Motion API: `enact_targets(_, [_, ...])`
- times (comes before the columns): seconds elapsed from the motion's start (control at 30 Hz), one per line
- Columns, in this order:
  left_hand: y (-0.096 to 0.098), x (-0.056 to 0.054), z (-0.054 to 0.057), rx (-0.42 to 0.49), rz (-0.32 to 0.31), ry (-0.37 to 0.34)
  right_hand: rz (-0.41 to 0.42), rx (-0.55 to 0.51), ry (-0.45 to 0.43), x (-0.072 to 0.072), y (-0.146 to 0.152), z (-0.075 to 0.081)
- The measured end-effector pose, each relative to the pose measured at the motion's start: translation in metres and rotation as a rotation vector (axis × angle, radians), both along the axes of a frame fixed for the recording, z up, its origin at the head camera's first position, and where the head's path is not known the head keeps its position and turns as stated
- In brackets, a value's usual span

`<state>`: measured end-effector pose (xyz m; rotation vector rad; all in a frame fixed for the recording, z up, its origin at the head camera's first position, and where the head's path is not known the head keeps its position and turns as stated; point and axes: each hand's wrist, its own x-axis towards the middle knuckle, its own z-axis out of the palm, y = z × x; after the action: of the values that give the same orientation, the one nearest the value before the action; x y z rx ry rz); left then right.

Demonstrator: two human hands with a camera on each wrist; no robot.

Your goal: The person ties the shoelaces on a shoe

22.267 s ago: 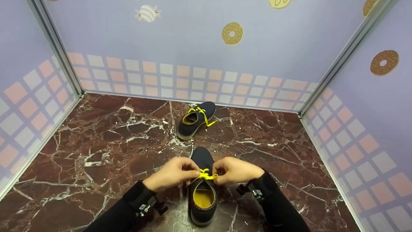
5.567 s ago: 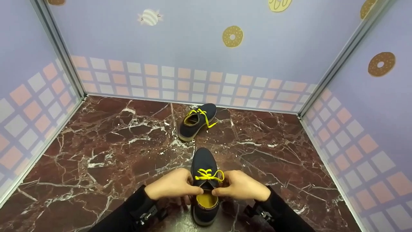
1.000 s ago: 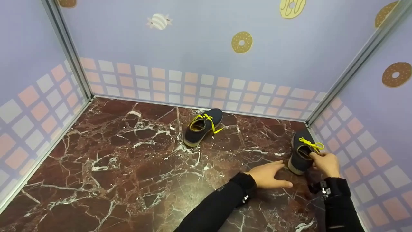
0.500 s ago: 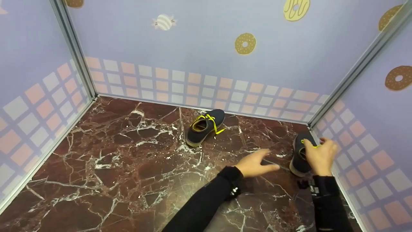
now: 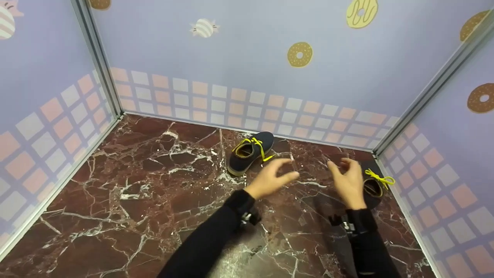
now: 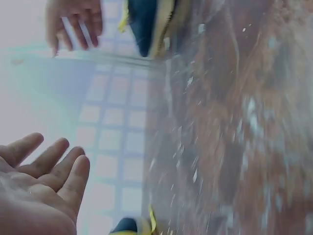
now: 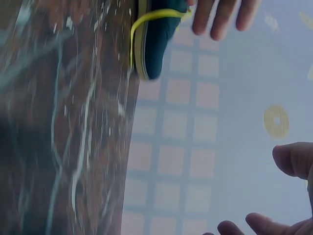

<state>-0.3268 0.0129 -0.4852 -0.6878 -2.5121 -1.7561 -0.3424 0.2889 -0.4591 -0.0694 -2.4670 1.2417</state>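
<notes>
Two dark navy shoes with yellow laces are on the floor in the head view. One shoe [image 5: 267,139] sits near the back wall, its lace end hanging loose over the side. My left hand [image 5: 270,179] is just in front of it, fingers spread and holding nothing. The other shoe [image 5: 373,200], its lace tied in a bow [image 5: 380,178], stands by the right wall. My right hand [image 5: 348,183] overlaps that shoe's left side in this view, its fingers loosely bent around nothing. The left wrist view shows my left palm [image 6: 44,191] with bare, parted fingers.
The red-brown marbled floor [image 5: 185,231] is bounded by a lilac back wall [image 5: 239,50], a left wall [image 5: 34,77] and a right wall [image 5: 455,135]. Grey metal posts stand in the corners. Black sleeves carry small wrist cameras.
Earlier both hands worked the near shoe's laces, then held that shoe. It now stands at the right wall. My right hand has released it; both hands have moved left towards the back shoe.
</notes>
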Motion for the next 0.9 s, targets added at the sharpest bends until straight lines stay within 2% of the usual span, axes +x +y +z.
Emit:
enact_targets(0.2, [-0.044, 0.009, 0.004, 0.15, 0.061, -0.006, 0.07, -0.014, -0.053, -0.002, -0.03, -0.007])
enact_targets(0.47, [-0.091, 0.016, -0.002, 0.213, 0.154, 0.016, 0.157, -0.015, -0.081, -0.004, -0.062, -0.019])
enact_targets(0.6, [-0.107, 0.017, -0.005, 0.274, 0.2, -0.019, 0.18, 0.003, -0.078, -0.006, -0.074, -0.026])
enact_targets(0.7, [-0.118, 0.015, -0.007, 0.299, 0.258, -0.031, 0.194, 0.024, -0.078, -0.005, -0.084, -0.031])
enact_targets(0.9, [-0.136, 0.005, -0.013, 0.235, 0.42, 0.049, 0.252, 0.038, -0.058, -0.004, -0.105, -0.033])
